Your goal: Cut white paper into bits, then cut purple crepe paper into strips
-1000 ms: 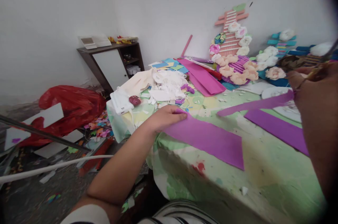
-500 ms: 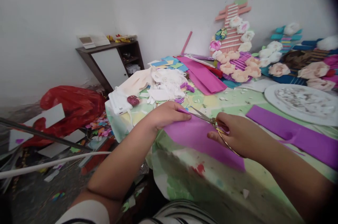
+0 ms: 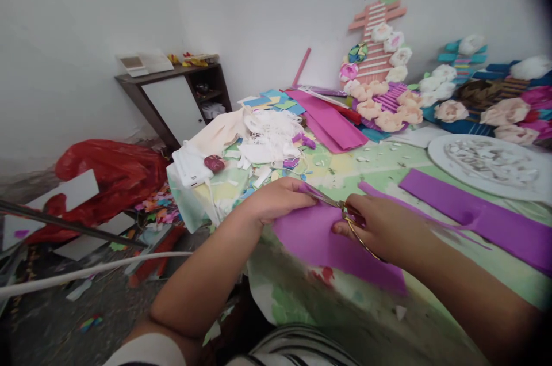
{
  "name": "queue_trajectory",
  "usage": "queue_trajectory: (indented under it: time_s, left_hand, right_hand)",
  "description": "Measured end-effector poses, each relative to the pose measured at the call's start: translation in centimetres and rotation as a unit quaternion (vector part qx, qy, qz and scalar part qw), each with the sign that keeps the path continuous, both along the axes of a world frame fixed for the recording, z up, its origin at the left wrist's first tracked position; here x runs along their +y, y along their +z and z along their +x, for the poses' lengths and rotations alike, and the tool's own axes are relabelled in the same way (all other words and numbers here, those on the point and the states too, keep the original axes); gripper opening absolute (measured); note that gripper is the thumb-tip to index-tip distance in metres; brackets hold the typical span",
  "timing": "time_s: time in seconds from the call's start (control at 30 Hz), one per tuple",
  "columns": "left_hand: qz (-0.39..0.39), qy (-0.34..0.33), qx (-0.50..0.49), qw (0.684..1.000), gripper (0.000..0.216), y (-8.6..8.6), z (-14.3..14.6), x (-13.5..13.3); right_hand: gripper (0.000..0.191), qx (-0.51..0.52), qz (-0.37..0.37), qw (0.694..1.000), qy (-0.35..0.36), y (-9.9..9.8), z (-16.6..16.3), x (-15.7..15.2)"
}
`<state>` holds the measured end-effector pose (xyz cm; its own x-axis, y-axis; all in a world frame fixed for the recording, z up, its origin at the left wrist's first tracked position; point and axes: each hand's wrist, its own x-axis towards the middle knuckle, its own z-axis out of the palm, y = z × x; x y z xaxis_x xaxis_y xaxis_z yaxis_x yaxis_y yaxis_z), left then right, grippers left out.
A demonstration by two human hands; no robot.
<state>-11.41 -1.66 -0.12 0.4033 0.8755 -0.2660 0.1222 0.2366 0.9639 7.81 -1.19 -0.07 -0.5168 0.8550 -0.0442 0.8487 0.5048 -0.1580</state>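
Note:
My left hand (image 3: pixel 280 202) pinches the near left end of a purple paper sheet (image 3: pixel 321 242) lying on the green table cover (image 3: pixel 431 291). My right hand (image 3: pixel 382 228) is closed on gold-handled scissors (image 3: pixel 340 209), whose blades point left toward my left fingers along the sheet's top edge. A thin purple strip (image 3: pixel 401 205) trails off to the right from the cut. A second, longer purple strip (image 3: pixel 474 219) lies further right on the table.
A white round plate (image 3: pixel 491 167) with scraps stands at the right. Paper flowers (image 3: pixel 388 118), pink paper (image 3: pixel 332 124) and white scraps (image 3: pixel 271 138) crowd the table's far side. A dark shelf (image 3: pixel 172 95) and a red bag (image 3: pixel 107 173) sit on the left.
My right hand came down from the upper right with the scissors to the purple sheet, and the blades have since moved left toward my left fingers. The left hand stayed put.

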Motion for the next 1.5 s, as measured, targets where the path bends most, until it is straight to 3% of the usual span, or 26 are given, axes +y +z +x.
queue_trajectory:
  time_s: [0.87,1.07,1.3,1.5]
  left_hand:
    - [0.073,-0.019,0.126,0.989,0.023,0.5,-0.3,-1.1]
    - [0.058,-0.013,0.086,0.995,0.019,0.9,-0.3,-1.3]
    - [0.027,0.038,0.06,0.997,0.018,0.5,-0.2,-1.4]
    - [0.062,0.063,0.03,0.996,0.019,0.0,0.0,-1.3]
  right_hand:
    - [0.039,-0.023,0.024,0.999,-0.006,-0.2,-0.5,-1.0]
    - [0.04,-0.034,0.047,0.998,-0.007,-0.4,-0.4,-1.1]
    - [0.04,-0.02,0.045,0.998,-0.027,-0.6,0.0,-1.0]
    - [0.04,0.0,0.052,0.998,-0.026,-0.2,0.4,-1.3]
